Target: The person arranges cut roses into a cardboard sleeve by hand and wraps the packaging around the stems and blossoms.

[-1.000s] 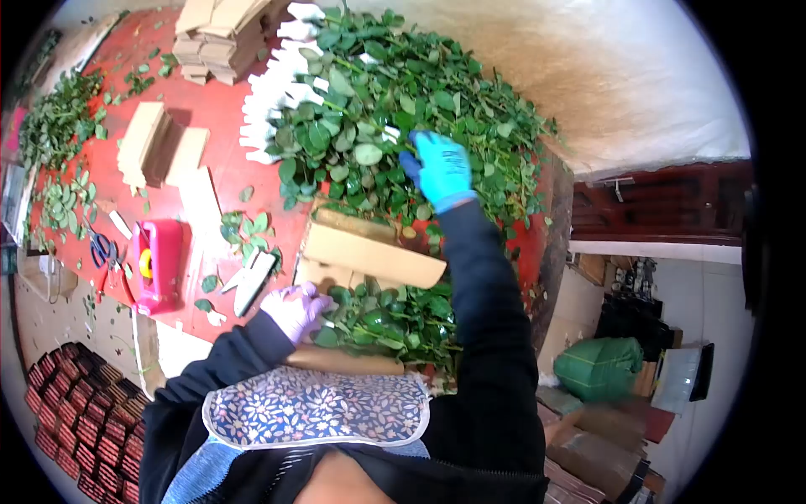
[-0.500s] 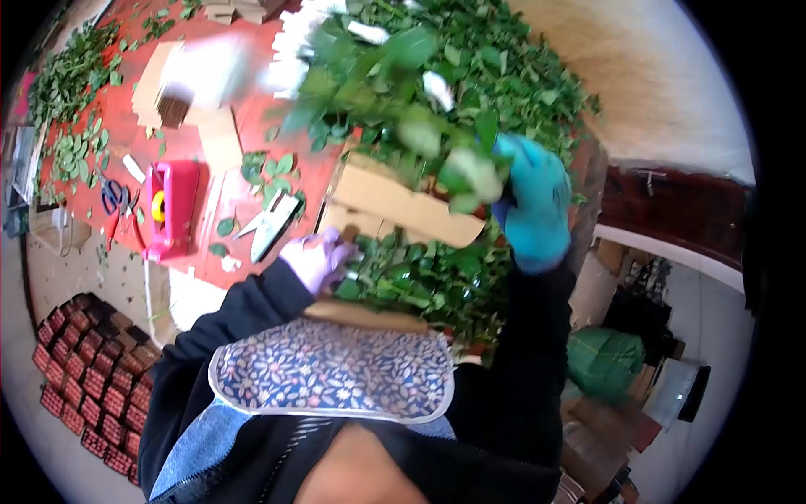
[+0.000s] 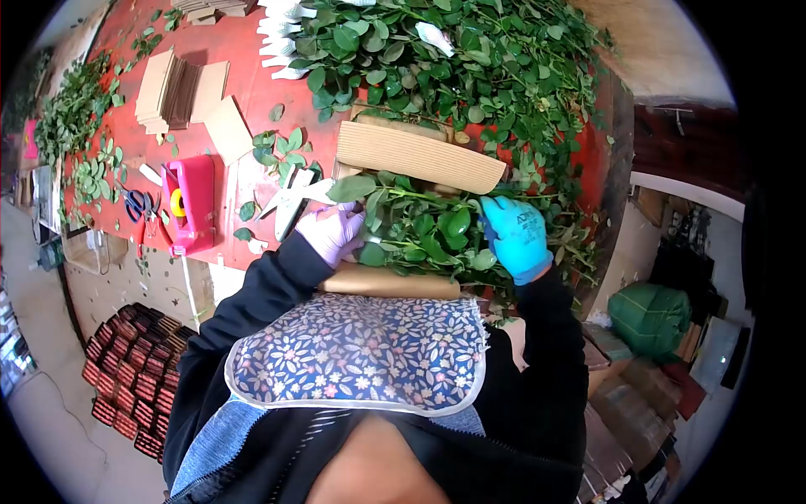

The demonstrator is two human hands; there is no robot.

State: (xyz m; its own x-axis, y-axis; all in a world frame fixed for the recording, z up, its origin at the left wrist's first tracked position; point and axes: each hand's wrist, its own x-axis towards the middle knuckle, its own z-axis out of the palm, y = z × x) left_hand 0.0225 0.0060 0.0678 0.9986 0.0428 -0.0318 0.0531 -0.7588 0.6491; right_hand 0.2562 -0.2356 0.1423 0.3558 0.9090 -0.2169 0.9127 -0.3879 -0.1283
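Note:
My left hand (image 3: 334,233), in a thin purple glove, has its fingers closed at the left end of a bundle of leafy green stems (image 3: 428,231). My right hand (image 3: 516,239), in a blue rubber-coated glove, is wrapped round the same bundle's right side; leaves partly hide its fingertips. The bundle lies on brown cardboard, between a raised corrugated flap (image 3: 420,155) behind and a folded brown edge (image 3: 390,282) near my apron. Beside my left hand are white-handled cutters (image 3: 291,202), partly covered by a pale piece.
A big heap of leafy stems (image 3: 470,71) with white-sleeved heads (image 3: 281,38) covers the back of the red table (image 3: 252,97). At left are a pink tape dispenser (image 3: 195,206), scissors (image 3: 138,206), red-handled pliers (image 3: 153,231) and cardboard pieces (image 3: 172,92).
My right hand has come down, laying the blurred leafy stem it carried onto the bundle. A white blurred shape over the left of the table is gone from there. The view has shifted slightly.

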